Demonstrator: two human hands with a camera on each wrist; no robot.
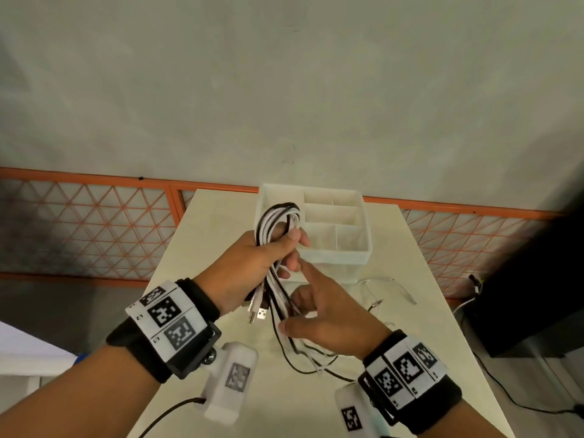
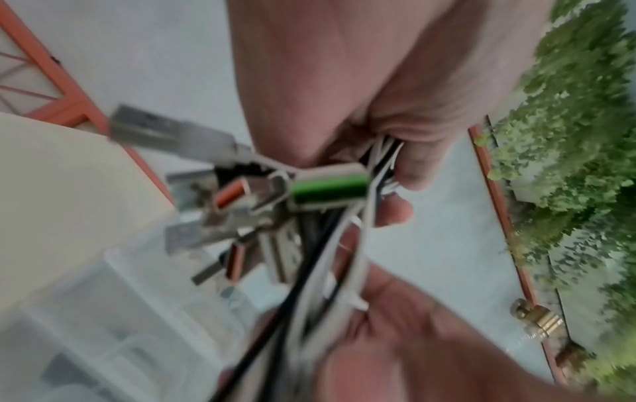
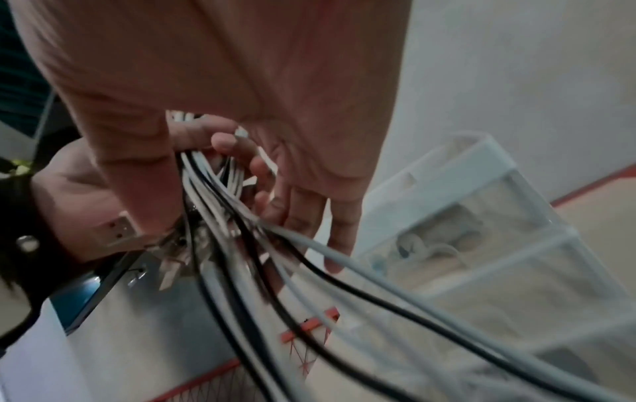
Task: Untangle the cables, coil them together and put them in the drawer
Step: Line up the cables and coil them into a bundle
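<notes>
Left hand (image 1: 252, 263) fingers curl round the cables (image 1: 278, 221) — right hand (image 1: 322, 314) fingers spread among loose strands, near the drawer (image 1: 335, 257) rim.

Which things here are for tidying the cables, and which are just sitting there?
For the job: cables gripped in the left hand; right hand on their loose part; white drawer box; thin white cable on the table, probably.
Just lying about: black box at the right; orange fence behind the table.
</notes>
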